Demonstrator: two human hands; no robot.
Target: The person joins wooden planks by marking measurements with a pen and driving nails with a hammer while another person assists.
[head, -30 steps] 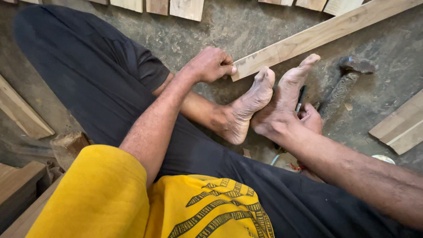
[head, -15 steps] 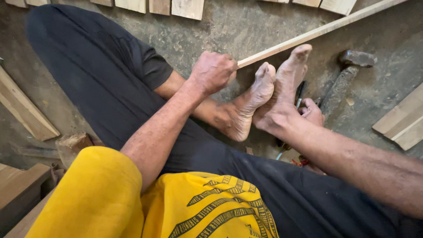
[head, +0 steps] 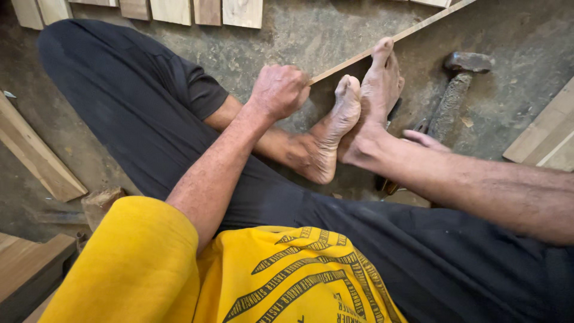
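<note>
Since the earlier frames, the long pale wooden strip (head: 388,40) has turned from showing its broad face to standing nearly edge-on, and the left hand (head: 280,91) has closed tighter over its near end.

Left hand: fully fisted around the strip's near end, knuckles up, just beside the toes of the bare left foot (head: 327,133). The strip runs away diagonally to the upper right, passing against the big toe of the bare right foot (head: 378,90) — the toes appear to steady it.

Right hand (head: 423,140): mostly hidden behind the right ankle; only loosely extended fingers show, near the rusty iron-headed hammer (head: 454,96) lying on the grey concrete floor (head: 311,33). Whether it holds anything cannot be told.

Surroundings: short pale wooden blocks (head: 206,11) lined along the top edge, a flat pale plank (head: 547,134) at right, an angled wooden board (head: 33,152) at left.

Judgement on the step in hand — the strip is best kept pinned with the fist low and the toe pressing firmly, so the thin edge does not roll or spring.
</note>
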